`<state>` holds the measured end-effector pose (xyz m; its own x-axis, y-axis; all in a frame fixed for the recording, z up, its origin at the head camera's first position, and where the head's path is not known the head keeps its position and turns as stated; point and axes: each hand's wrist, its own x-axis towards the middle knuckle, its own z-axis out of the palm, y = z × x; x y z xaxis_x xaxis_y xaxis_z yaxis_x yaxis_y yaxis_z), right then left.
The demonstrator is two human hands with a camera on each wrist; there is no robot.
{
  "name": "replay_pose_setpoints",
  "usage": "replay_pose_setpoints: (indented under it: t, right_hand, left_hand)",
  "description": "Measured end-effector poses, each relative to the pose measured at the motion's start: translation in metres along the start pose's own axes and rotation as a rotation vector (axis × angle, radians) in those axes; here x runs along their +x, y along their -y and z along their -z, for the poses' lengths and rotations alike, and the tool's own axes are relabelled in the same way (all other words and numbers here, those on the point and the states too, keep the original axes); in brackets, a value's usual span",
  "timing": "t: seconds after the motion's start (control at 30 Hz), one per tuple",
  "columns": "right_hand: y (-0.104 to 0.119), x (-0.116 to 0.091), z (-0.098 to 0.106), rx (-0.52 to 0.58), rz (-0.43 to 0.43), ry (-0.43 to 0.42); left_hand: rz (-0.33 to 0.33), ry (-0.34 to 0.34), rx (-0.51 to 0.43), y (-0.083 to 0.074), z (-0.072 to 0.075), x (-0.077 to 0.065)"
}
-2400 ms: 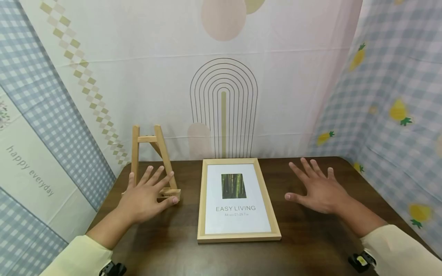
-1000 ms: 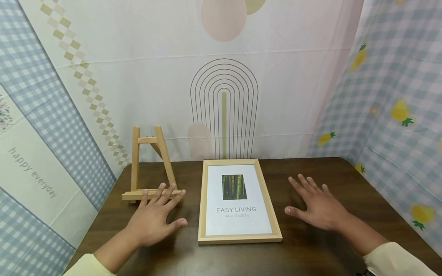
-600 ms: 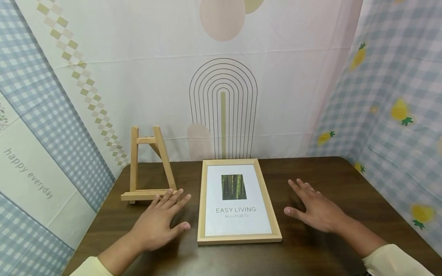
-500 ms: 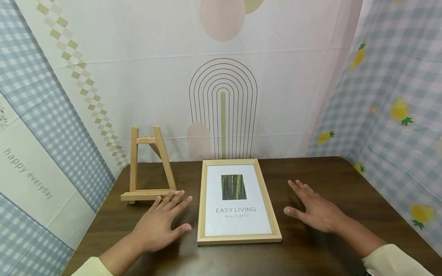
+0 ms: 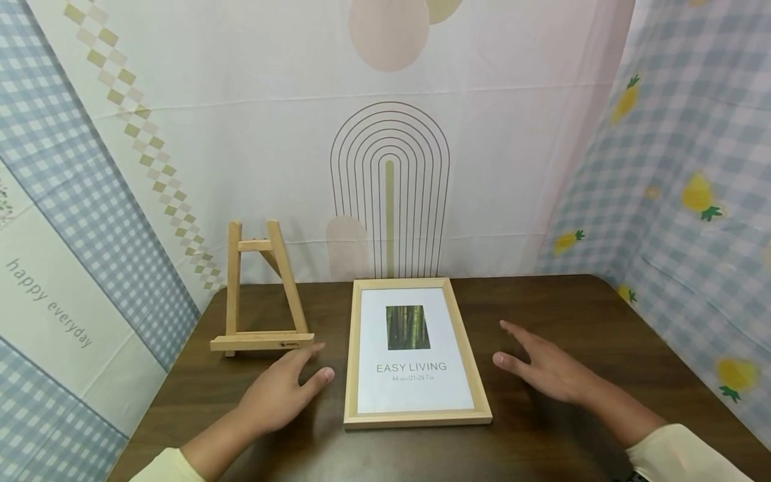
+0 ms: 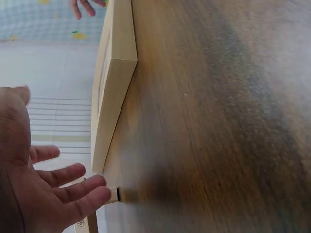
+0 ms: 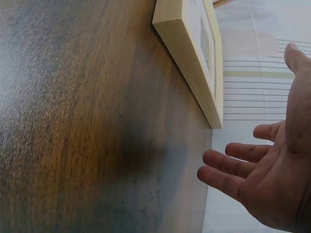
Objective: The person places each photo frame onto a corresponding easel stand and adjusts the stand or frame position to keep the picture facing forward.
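Observation:
A light wooden picture frame lies face up on the dark table, with a small forest picture and the words EASY LIVING on its white sheet. To its left, my left hand hovers above the table with fingers extended, apart from the frame. My right hand is held over the table on the frame's right side, fingers also extended and touching nothing. Behind my left hand stands a small wooden easel. In both wrist views the fingers are spread and the palms hold nothing.
The brown wooden table reaches back to a white curtain printed with arches. Blue checked cloth hangs on the right, and another checked cloth on the left.
Both hands have come lower and nearer the frame's sides, turning from palms down towards palms inward. My left hand has moved off the easel's front, uncovering its ledge. Frame and easel stay put.

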<state>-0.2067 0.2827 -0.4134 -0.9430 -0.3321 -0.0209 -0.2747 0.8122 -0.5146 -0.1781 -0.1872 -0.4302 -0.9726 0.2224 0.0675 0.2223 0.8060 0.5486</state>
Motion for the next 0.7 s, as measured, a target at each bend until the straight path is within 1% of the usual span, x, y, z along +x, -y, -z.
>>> replay_pose_setpoints:
  t: [0.17, 0.27, 0.5, 0.6, 0.7]
  right_hand:
    - [0.002, 0.004, -0.001, 0.083, -0.036, 0.027]
    - [0.003, 0.005, -0.002, 0.16, -0.063, 0.048]
    - [0.006, 0.01, -0.008, 0.421, -0.098, 0.087]
    - [0.007, 0.012, -0.012, 0.493, -0.124, 0.101]
    - [0.008, 0.014, -0.015, 0.532, -0.155, 0.115]
  left_hand:
    - [0.071, 0.031, -0.138, 0.0, 0.0, 0.006]
    - [0.109, 0.043, -0.222, -0.001, -0.001, 0.009]
    - [0.219, 0.106, -0.465, -0.005, -0.005, 0.014]
    - [0.248, 0.121, -0.552, -0.007, -0.006, 0.015]
    - [0.262, 0.131, -0.657, -0.009, -0.007, 0.016]
